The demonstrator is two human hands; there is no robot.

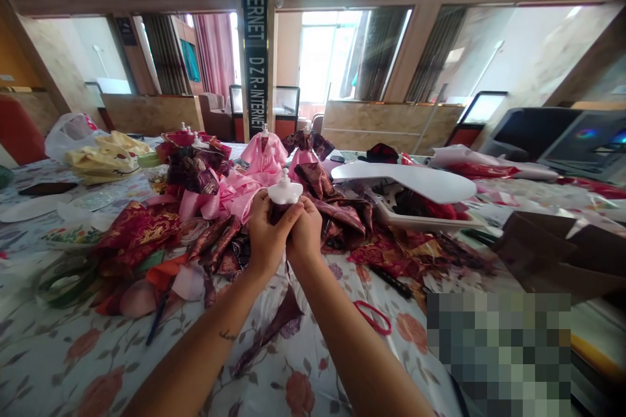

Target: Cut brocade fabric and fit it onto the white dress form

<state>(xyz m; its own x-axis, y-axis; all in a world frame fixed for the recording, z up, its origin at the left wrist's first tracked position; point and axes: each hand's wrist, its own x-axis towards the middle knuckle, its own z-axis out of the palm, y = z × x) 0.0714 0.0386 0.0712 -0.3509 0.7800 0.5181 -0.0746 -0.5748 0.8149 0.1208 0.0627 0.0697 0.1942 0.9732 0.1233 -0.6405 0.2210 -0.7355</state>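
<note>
My left hand (267,231) and my right hand (306,231) are closed together around a small white doll dress form (284,192). Its white shoulders and neck stick out above my fingers. A strip of dark patterned fabric (274,329) hangs down from my hands to the floral tablecloth (98,352). Right behind my hands stand dressed mini mannequins in pink (264,153) and in dark brocade (308,150).
Red, maroon and gold fabric scraps (137,231) lie heaped left and right of my hands. A white plastic lid (405,181) rests over a tray at the right. Yellow cloth (105,156) and a plastic bag sit far left. A red hair tie (374,317) lies near my right forearm.
</note>
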